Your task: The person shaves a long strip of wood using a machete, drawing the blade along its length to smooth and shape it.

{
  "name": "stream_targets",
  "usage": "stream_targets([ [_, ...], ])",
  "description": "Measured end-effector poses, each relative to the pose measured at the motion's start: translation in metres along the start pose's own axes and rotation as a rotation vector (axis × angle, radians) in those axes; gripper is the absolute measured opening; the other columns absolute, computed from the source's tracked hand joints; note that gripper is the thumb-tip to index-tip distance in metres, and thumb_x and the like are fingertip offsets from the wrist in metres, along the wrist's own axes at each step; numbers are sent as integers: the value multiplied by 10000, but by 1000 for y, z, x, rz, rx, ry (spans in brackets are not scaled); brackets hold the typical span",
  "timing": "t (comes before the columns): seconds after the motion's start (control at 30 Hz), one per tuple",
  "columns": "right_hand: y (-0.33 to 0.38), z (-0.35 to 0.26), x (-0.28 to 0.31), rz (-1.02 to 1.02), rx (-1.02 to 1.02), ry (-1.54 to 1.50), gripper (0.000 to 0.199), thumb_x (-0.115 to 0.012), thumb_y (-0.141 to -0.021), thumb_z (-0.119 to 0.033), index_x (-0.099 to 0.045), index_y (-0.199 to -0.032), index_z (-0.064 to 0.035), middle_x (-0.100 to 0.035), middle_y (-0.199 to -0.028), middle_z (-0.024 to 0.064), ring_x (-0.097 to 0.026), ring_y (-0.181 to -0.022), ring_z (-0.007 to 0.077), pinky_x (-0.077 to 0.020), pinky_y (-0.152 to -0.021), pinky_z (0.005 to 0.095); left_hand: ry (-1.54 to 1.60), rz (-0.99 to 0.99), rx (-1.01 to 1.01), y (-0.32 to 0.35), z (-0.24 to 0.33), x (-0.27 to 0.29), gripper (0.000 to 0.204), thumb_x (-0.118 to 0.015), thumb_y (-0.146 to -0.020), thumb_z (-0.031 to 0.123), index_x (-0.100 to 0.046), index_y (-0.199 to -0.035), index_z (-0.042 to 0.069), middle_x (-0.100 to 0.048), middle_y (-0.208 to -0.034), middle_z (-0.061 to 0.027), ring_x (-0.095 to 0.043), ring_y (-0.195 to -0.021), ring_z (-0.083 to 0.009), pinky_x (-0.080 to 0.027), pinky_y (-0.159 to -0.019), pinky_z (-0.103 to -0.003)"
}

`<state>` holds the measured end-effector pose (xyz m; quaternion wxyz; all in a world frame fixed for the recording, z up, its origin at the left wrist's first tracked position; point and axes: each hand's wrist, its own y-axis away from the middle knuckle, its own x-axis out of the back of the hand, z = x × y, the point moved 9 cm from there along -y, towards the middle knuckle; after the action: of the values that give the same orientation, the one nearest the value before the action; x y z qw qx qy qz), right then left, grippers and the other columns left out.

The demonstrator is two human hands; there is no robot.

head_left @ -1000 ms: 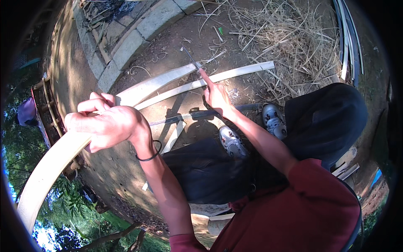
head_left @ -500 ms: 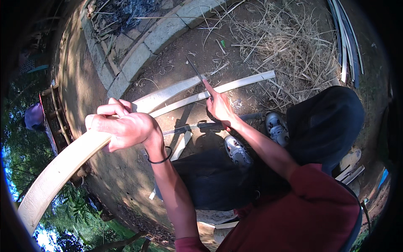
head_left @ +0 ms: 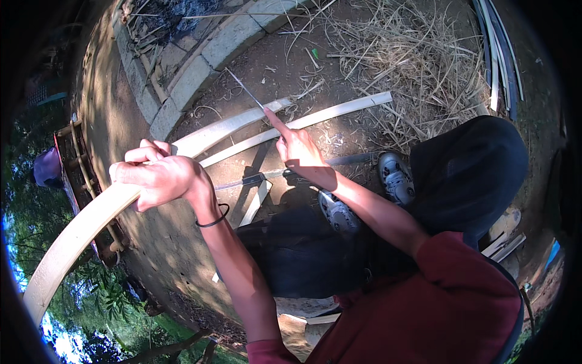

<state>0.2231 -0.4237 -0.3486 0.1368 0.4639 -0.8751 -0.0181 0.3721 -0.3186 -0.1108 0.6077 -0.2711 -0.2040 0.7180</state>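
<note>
My left hand (head_left: 160,176) is wrapped round a long, pale split-bamboo strip (head_left: 73,233). The strip slants from the lower left edge up to the right, bending in the wide picture. My right hand (head_left: 303,155) is closed on a knife (head_left: 245,89), its index finger stretched along the tool. The thin blade crosses the strip near its far end and points up-left; the handle is hidden in my palm. Just behind that hand runs a second, narrower pale strip (head_left: 345,110), partly covered by my fingers.
A heap of dry shavings (head_left: 418,73) lies at the upper right, with long slats (head_left: 500,54) beyond it. Stone blocks (head_left: 233,39) edge an ash pit at the upper left. My shoes (head_left: 397,176) rest on the soil beside a short pale offcut (head_left: 256,203).
My right hand and the knife have moved left along the strip, away from its far end. The blade now points further left. My left hand has shifted slightly left, still holding the strip.
</note>
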Motion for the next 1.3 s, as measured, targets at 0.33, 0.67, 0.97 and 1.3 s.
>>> stream_targets([
  [0.33,-4,27,-1,85,43,63,722,-500,-818,-21,-333,-1505,-167,-586,-636,264,-616,-606,437,-483,-603,516,6,46,20,6,16,-7,293,-501,-1005,200,-408,-785,31,-380,-503,-50,-325,-392,-113,-298,-369,-248],
  [0.67,-2,67,-5,56,-110,55,720,-495,-817,-28,-327,-1509,-141,-570,-625,254,-614,-609,417,-488,-628,504,-3,52,1,6,11,-7,285,-502,-1009,216,-441,-806,26,-403,-527,-64,-362,-408,-123,-320,-373,-246],
  [0.97,-7,93,8,45,-82,167,707,-496,-795,-20,-371,-1485,-107,-585,-669,260,-608,-642,433,-489,-660,494,-11,65,12,12,16,-18,299,-510,-1000,201,-408,-765,47,-401,-542,-39,-360,-417,-105,-317,-389,-230],
  [1.3,-14,34,59,37,-342,-99,467,-623,-838,-163,-379,-1181,38,-601,-637,99,-584,-524,178,-462,-486,328,-79,-46,-213,-10,32,-5,302,-437,-979,191,-374,-717,56,-401,-583,-37,-393,-477,-115,-327,-443,-251],
])
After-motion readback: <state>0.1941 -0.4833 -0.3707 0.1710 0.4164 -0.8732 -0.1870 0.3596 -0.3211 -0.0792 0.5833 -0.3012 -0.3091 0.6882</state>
